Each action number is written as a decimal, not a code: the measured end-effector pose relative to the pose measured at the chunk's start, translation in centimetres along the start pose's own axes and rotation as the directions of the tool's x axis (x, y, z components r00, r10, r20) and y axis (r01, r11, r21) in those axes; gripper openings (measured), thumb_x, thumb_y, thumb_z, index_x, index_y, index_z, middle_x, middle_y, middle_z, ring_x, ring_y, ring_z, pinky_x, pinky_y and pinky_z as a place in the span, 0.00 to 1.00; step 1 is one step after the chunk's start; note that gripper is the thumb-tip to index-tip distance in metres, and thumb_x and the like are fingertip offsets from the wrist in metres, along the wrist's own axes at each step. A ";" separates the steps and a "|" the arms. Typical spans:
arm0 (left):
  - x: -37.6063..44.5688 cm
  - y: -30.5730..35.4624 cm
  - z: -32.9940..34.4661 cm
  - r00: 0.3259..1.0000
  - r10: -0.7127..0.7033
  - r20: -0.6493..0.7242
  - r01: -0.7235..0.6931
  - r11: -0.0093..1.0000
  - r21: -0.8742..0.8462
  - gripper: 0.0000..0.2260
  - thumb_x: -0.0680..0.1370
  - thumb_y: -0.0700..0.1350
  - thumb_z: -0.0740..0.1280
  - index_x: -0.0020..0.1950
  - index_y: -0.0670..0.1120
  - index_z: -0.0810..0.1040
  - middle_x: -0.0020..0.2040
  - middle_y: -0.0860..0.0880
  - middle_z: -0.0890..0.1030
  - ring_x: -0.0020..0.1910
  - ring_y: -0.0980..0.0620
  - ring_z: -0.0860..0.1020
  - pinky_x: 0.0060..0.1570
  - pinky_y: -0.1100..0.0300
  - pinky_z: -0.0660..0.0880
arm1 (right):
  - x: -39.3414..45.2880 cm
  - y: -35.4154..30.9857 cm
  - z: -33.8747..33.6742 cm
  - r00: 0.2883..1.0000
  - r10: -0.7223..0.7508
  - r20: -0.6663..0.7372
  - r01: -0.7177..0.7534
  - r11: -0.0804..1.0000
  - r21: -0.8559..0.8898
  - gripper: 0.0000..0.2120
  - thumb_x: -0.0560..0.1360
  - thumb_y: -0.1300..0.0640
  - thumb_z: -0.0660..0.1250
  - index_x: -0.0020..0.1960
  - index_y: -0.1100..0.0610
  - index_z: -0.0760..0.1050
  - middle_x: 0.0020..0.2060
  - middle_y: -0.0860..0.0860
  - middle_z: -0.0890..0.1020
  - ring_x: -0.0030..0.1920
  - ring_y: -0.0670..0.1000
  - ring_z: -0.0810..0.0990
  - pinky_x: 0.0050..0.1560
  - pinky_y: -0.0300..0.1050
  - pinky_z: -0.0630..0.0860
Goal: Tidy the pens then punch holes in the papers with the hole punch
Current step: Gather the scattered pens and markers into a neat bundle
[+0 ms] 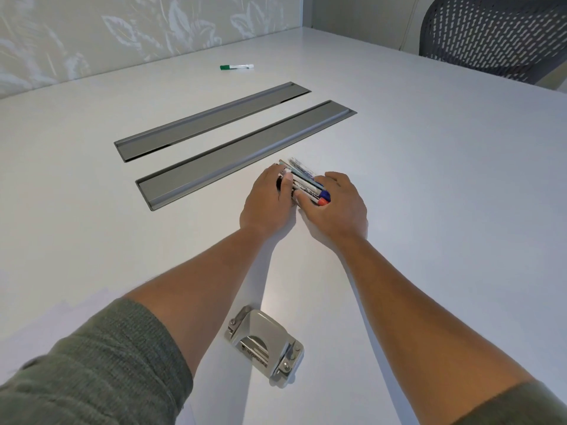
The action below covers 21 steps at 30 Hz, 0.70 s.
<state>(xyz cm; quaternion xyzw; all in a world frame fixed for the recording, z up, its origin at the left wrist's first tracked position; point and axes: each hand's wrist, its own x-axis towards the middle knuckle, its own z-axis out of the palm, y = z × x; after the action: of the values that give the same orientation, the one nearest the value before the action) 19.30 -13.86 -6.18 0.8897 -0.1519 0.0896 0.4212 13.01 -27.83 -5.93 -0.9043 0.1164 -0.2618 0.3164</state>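
A bundle of several marker pens [303, 183] lies on the white table [429, 210], with red and blue caps showing at its near end. My left hand [268, 204] presses against the bundle's left side and my right hand [336, 205] cups its right side, so both hold the pens together. One green-capped marker [236, 67] lies alone far back on the table. A silver metal hole punch [264, 345] stands close to me between my forearms. No papers are in view.
Two long grey cable-tray lids [211, 118] [245, 151] are set flush into the table left of and beyond my hands. A dark mesh office chair [497, 38] stands at the far right edge. A patterned wall panel runs along the back.
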 end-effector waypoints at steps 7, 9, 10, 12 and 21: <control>-2.3 -0.4 -0.8 0.999 -0.035 -0.035 0.034 0.999 -0.041 0.19 0.85 0.55 0.55 0.73 0.50 0.72 0.73 0.53 0.74 0.71 0.55 0.70 0.63 0.67 0.60 | -0.9 -0.1 -1.1 0.941 0.330 -0.077 -0.306 0.926 0.222 0.26 0.68 0.27 0.61 0.60 0.39 0.73 0.58 0.32 0.75 0.46 0.32 0.74 0.50 0.43 0.78; -2.9 -0.6 -1.2 0.998 -0.061 -0.025 0.059 0.997 -0.054 0.20 0.85 0.55 0.56 0.74 0.50 0.71 0.74 0.52 0.72 0.72 0.55 0.69 0.65 0.68 0.58 | -1.5 -0.3 -1.2 0.940 0.336 -0.060 -0.315 0.922 0.226 0.24 0.68 0.27 0.61 0.59 0.38 0.72 0.55 0.32 0.75 0.45 0.33 0.75 0.49 0.44 0.78; -3.3 -0.7 -1.4 0.997 -0.069 -0.021 0.067 0.996 -0.066 0.20 0.85 0.55 0.56 0.75 0.50 0.71 0.74 0.52 0.72 0.72 0.55 0.69 0.66 0.67 0.58 | -1.8 -0.4 -1.3 0.942 0.333 -0.048 -0.315 0.922 0.223 0.23 0.68 0.28 0.61 0.58 0.38 0.71 0.54 0.32 0.75 0.47 0.34 0.76 0.49 0.45 0.78; -4.2 -0.8 -2.0 0.997 -0.081 -0.017 0.079 0.992 -0.099 0.20 0.85 0.56 0.57 0.74 0.51 0.72 0.74 0.53 0.73 0.72 0.55 0.69 0.68 0.65 0.60 | -2.5 -0.6 -1.5 0.950 0.312 -0.022 -0.301 0.931 0.207 0.22 0.69 0.29 0.61 0.59 0.38 0.70 0.54 0.33 0.75 0.50 0.37 0.77 0.49 0.46 0.78; -8.0 -0.8 -4.9 0.987 -0.161 0.024 0.161 0.953 -0.256 0.17 0.84 0.56 0.59 0.72 0.55 0.75 0.68 0.52 0.79 0.69 0.54 0.74 0.72 0.51 0.67 | -5.0 -0.4 -2.3 0.986 0.155 0.061 -0.162 0.975 0.150 0.19 0.72 0.38 0.63 0.60 0.41 0.68 0.58 0.38 0.74 0.58 0.43 0.73 0.54 0.51 0.79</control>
<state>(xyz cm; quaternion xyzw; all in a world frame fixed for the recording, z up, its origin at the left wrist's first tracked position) 11.95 -8.04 -5.97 0.8371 -0.0898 0.0331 0.5386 7.58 -26.81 -6.23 -0.8710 0.1596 -0.2219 0.4082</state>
